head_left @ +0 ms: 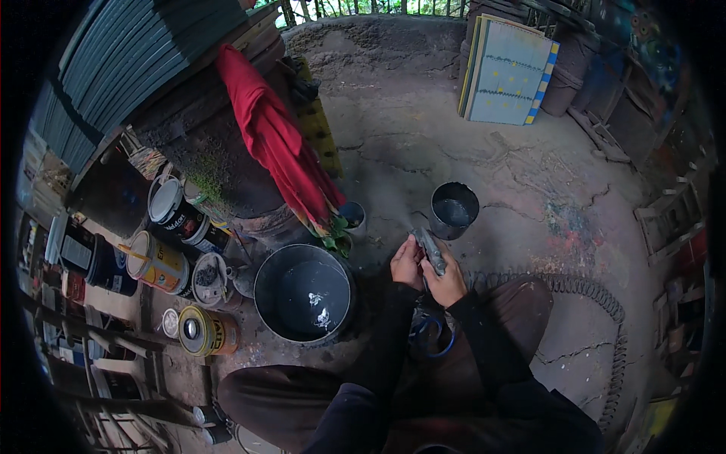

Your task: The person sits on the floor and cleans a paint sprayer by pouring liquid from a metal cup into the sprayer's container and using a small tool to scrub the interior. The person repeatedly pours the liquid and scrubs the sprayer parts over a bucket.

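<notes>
In front of my crossed legs, both hands grip a dark grey, paint-crusted spray gun [429, 248]; fingers hide part of its shape. My left hand [406, 263] closes on its left side, and my right hand [448, 283] wraps it from the right. A faint haze hangs just above it. Beyond my hands stands a small dark bucket [447, 230] with some liquid inside. To the left is a wide black bucket [262, 312] of dark liquid with bright reflections. A coiled hose [582, 283] runs from beside my right knee, and a blue loop [446, 349] lies below my wrists.
Paint cans stand at the left, among them a yellow one [221, 334] and a black one [181, 219]. A red cloth [268, 132] hangs beside a small cup [353, 215]. Flat boards [507, 72] lean at the back right. The concrete floor [408, 144] is cracked and paint-stained.
</notes>
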Demonstrator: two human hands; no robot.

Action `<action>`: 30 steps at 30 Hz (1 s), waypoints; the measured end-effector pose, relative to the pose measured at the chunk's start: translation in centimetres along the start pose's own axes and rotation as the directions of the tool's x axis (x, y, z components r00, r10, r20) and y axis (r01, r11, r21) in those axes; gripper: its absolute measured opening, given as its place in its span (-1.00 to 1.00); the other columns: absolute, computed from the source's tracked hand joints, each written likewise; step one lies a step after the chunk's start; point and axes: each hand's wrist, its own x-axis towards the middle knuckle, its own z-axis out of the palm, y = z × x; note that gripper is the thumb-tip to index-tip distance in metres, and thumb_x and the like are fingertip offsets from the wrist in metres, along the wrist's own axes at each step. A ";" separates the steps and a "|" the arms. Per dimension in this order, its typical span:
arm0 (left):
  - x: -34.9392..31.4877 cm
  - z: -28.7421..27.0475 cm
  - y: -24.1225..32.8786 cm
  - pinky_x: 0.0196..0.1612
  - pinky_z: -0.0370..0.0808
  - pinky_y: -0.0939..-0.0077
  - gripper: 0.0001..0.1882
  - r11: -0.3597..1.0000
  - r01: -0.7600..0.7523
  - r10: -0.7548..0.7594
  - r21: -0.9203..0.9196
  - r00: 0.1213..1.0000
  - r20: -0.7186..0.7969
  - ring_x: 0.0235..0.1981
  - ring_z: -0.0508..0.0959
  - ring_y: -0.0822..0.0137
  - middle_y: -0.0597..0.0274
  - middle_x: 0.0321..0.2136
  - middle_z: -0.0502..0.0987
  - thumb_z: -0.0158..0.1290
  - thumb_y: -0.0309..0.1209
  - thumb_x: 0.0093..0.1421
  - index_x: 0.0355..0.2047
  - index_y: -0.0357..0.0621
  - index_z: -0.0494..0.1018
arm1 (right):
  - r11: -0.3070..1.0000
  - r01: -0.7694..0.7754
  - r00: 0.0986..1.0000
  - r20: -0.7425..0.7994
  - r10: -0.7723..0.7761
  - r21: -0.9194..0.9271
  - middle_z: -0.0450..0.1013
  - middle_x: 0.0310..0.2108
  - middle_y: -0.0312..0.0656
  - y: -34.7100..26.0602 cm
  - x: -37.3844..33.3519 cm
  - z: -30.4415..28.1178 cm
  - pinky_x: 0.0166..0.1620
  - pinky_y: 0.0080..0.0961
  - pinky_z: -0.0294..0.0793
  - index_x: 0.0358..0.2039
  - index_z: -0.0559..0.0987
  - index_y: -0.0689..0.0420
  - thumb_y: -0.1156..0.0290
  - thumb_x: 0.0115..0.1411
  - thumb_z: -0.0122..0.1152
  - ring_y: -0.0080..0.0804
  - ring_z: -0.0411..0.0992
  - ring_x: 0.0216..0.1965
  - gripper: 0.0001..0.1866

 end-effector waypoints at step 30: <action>1.8 5.1 -1.1 -0.33 0.45 0.58 -0.72 0.991 0.080 -0.089 0.104 0.992 0.088 -0.43 0.46 0.48 0.35 -0.40 0.51 0.04 -0.23 0.23 -0.16 -0.15 0.45 | 1.000 0.010 0.994 -0.110 -0.007 0.030 0.32 0.02 0.03 0.3 1.8 -2.8 0.05 -0.39 0.32 0.10 0.27 0.27 0.50 0.15 0.01 -0.14 0.34 0.03 -0.53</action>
